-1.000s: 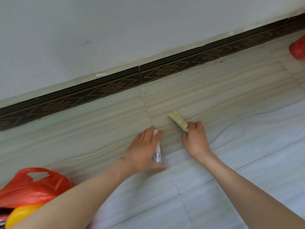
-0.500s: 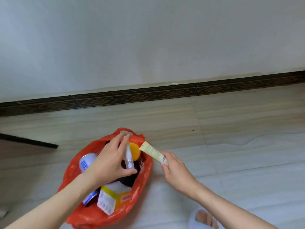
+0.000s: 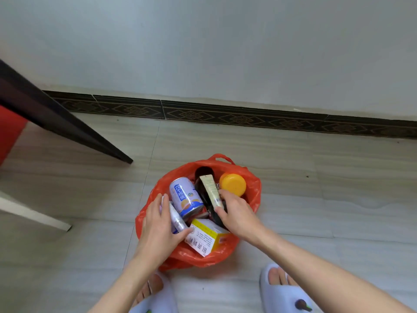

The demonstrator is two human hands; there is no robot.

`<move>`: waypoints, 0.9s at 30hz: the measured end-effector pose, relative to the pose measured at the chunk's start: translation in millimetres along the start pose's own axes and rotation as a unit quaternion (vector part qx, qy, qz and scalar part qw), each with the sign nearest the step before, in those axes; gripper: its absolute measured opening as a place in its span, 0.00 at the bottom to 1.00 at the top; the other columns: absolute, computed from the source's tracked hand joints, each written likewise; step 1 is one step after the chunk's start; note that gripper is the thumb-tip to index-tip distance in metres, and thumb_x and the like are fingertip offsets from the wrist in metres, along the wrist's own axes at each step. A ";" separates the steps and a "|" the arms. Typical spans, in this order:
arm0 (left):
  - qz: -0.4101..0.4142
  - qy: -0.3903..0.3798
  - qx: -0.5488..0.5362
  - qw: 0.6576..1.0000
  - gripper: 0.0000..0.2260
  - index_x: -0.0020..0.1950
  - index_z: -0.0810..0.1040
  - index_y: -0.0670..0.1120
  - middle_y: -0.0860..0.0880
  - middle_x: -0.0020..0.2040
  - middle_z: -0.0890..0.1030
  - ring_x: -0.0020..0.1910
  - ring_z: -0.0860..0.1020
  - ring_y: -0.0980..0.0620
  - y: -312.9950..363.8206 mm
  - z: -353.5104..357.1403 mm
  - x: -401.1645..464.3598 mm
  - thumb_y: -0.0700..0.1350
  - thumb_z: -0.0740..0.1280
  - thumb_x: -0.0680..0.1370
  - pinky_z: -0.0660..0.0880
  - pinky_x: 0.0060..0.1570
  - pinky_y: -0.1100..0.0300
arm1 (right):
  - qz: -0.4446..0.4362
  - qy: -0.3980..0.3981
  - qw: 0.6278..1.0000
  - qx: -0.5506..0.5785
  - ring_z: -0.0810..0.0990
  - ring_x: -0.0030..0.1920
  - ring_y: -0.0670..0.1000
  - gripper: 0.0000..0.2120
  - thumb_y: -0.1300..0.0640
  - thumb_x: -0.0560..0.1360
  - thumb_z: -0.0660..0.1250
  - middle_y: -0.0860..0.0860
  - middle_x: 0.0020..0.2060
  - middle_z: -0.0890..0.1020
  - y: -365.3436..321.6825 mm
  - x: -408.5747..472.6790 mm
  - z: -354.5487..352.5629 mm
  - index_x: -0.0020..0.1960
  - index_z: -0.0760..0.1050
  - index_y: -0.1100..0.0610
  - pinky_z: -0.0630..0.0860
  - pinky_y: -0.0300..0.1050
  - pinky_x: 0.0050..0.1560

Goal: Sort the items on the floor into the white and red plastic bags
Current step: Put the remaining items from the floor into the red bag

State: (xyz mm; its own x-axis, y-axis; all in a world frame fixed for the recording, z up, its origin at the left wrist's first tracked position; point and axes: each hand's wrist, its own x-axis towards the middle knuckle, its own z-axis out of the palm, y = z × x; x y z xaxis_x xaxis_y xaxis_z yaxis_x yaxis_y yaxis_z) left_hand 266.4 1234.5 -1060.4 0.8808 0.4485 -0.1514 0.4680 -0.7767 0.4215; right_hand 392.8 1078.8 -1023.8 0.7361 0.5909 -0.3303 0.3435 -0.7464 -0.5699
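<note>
Your red plastic bag (image 3: 253, 190) sits open on the floor (image 3: 338, 199) just ahead of your slippers (image 3: 284, 292), mouth spread wide and already crowded. Both hands are down in that mouth. Your left hand (image 3: 158, 231) curls round a slim white spray bottle (image 3: 177, 219) at the bag's left rim; your right hand (image 3: 237, 215) pinches the lower end of a pale yellow tube (image 3: 211, 190) over the middle of the bag.

To finish this drop well, lower each item into a real gap before letting go. The blue drink can (image 3: 185, 197) lies tilted next to the bottle, so slide the bottle down between the can and the bag's left wall. The tube lies across a dark bottle (image 3: 203, 177), beside an orange-lidded jar (image 3: 233, 184); lay it flat there so it can't slip over the rim. The white and yellow medicine box (image 3: 206, 239) leans on the near rim, and a nudge could probably tip it out.

No white bag is in view. The floor is pale streaked tile, meeting a light wall (image 3: 225, 41) at a dark patterned skirting (image 3: 225, 115). A dark slanting leg (image 3: 67, 125) crosses the left side, with something red (image 3: 9, 132) at the far left edge.
</note>
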 end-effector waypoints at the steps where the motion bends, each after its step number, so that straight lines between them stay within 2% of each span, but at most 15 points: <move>1: 0.000 -0.007 0.000 1.000 0.43 0.71 0.61 0.37 0.38 0.71 0.63 0.71 0.61 0.39 -3.5 5.8 0.7 0.59 0.72 0.66 0.60 0.67 0.47 | -0.012 -0.011 1.000 -0.016 0.70 0.65 0.57 0.21 0.56 0.77 0.60 0.55 0.65 0.73 1.8 0.6 4.1 0.69 0.64 0.57 0.67 0.47 0.60; 3: -0.003 -0.024 0.002 1.000 0.38 0.70 0.65 0.37 0.39 0.70 0.67 0.70 0.63 0.40 -8.8 14.2 -0.3 0.62 0.67 0.69 0.60 0.67 0.47 | -0.028 0.000 0.999 -0.038 0.70 0.66 0.54 0.20 0.55 0.77 0.60 0.53 0.65 0.72 7.9 0.5 8.2 0.69 0.65 0.57 0.65 0.44 0.62; 6: 0.001 0.005 -0.020 1.000 0.32 0.65 0.72 0.39 0.41 0.65 0.74 0.67 0.68 0.42 -17.7 17.7 -9.8 0.62 0.57 0.71 0.63 0.65 0.50 | -0.035 0.105 0.994 -0.008 0.75 0.58 0.56 0.14 0.55 0.77 0.59 0.55 0.56 0.78 19.9 -0.2 0.7 0.60 0.74 0.58 0.67 0.43 0.56; 8: -0.034 0.047 -0.061 0.996 0.30 0.66 0.71 0.41 0.42 0.66 0.73 0.67 0.68 0.44 -27.4 15.9 -15.9 0.59 0.55 0.72 0.61 0.65 0.51 | -0.026 0.168 0.985 -0.012 0.76 0.53 0.58 0.15 0.53 0.74 0.58 0.56 0.50 0.79 32.3 7.3 -10.4 0.55 0.76 0.59 0.67 0.45 0.53; 10: -0.101 0.067 -0.097 0.988 0.30 0.69 0.67 0.42 0.42 0.68 0.69 0.69 0.65 0.44 -39.2 12.2 -15.7 0.59 0.55 0.72 0.61 0.66 0.49 | -0.013 0.196 0.980 -0.036 0.75 0.53 0.60 0.16 0.53 0.74 0.57 0.58 0.50 0.79 44.5 24.4 -21.8 0.55 0.76 0.61 0.65 0.45 0.54; 12: -0.176 0.068 -0.141 0.972 0.29 0.71 0.62 0.40 0.39 0.71 0.65 0.71 0.61 0.42 -46.3 6.8 -10.6 0.56 0.59 0.76 0.58 0.68 0.48 | 0.023 0.172 0.983 -0.055 0.72 0.60 0.61 0.17 0.53 0.78 0.58 0.60 0.57 0.77 49.3 49.1 -32.2 0.60 0.73 0.62 0.64 0.48 0.61; 13: -0.228 0.052 -0.200 0.952 0.28 0.72 0.59 0.40 0.39 0.72 0.63 0.71 0.61 0.43 -49.1 4.6 -7.1 0.53 0.61 0.78 0.57 0.69 0.50 | 0.048 0.144 0.987 -0.050 0.70 0.64 0.60 0.19 0.52 0.78 0.57 0.60 0.61 0.75 50.6 63.1 -36.0 0.64 0.70 0.62 0.63 0.49 0.64; 15: -0.328 -0.003 -0.362 0.872 0.29 0.73 0.57 0.41 0.40 0.71 0.65 0.69 0.65 0.45 -51.0 0.4 -2.1 0.52 0.63 0.77 0.61 0.66 0.54 | 0.119 0.084 0.989 -0.001 0.65 0.69 0.59 0.24 0.48 0.79 0.55 0.61 0.68 0.69 50.7 88.8 -40.3 0.69 0.64 0.63 0.61 0.49 0.68; 16: -0.350 -0.023 -0.435 0.830 0.29 0.72 0.60 0.42 0.42 0.68 0.69 0.65 0.71 0.45 -53.5 1.0 -1.4 0.54 0.63 0.76 0.66 0.63 0.55 | 0.160 0.057 0.985 0.042 0.63 0.70 0.59 0.27 0.47 0.79 0.54 0.61 0.70 0.66 50.4 98.8 -40.6 0.70 0.61 0.64 0.60 0.49 0.69; 17: -0.359 -0.045 -0.466 0.808 0.26 0.69 0.66 0.42 0.42 0.65 0.74 0.59 0.76 0.46 -55.8 1.2 -3.6 0.55 0.64 0.75 0.70 0.59 0.55 | 0.199 0.032 0.975 0.091 0.63 0.71 0.60 0.29 0.46 0.79 0.53 0.61 0.71 0.65 49.3 105.0 -39.6 0.71 0.59 0.65 0.60 0.49 0.69; 19: -0.356 -0.076 -0.487 0.794 0.17 0.60 0.75 0.41 0.41 0.55 0.81 0.45 0.81 0.50 -54.9 -0.6 -10.1 0.50 0.64 0.77 0.77 0.46 0.59 | 0.247 0.001 0.953 0.174 0.65 0.70 0.60 0.31 0.45 0.78 0.56 0.61 0.71 0.64 50.7 110.1 -34.0 0.72 0.57 0.66 0.63 0.53 0.69; 22: -0.368 -0.077 -0.540 0.753 0.10 0.52 0.77 0.39 0.42 0.43 0.83 0.32 0.80 0.55 -47.9 -7.5 -17.2 0.45 0.64 0.77 0.76 0.30 0.65 | 0.258 0.005 0.942 0.215 0.67 0.68 0.60 0.31 0.51 0.76 0.63 0.61 0.71 0.65 50.9 104.6 -30.2 0.72 0.56 0.65 0.66 0.54 0.67; 24: -0.382 -0.073 -0.557 0.734 0.08 0.48 0.78 0.40 0.44 0.37 0.82 0.28 0.79 0.55 -43.0 -15.6 -20.2 0.45 0.65 0.77 0.76 0.29 0.63 | 0.260 0.013 0.931 0.255 0.69 0.67 0.59 0.33 0.56 0.74 0.67 0.61 0.70 0.65 49.3 96.6 -32.0 0.73 0.56 0.65 0.68 0.53 0.66; 27: -0.388 -0.083 -0.526 0.752 0.07 0.40 0.77 0.42 0.48 0.28 0.80 0.24 0.76 0.56 -36.3 -30.9 -23.0 0.44 0.66 0.76 0.75 0.30 0.64 | 0.249 0.021 0.930 0.271 0.70 0.66 0.59 0.36 0.61 0.71 0.70 0.61 0.69 0.67 40.3 77.4 -38.6 0.72 0.56 0.66 0.69 0.50 0.63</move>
State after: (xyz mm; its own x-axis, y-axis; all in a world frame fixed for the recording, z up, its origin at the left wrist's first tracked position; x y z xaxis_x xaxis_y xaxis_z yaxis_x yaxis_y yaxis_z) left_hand 226.9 1266.0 -1044.6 0.4091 0.4576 -0.7895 0.6067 0.5098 0.6099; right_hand 486.2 1082.6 -1043.4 0.7509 0.1922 -0.6318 -0.3820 -0.6539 -0.6530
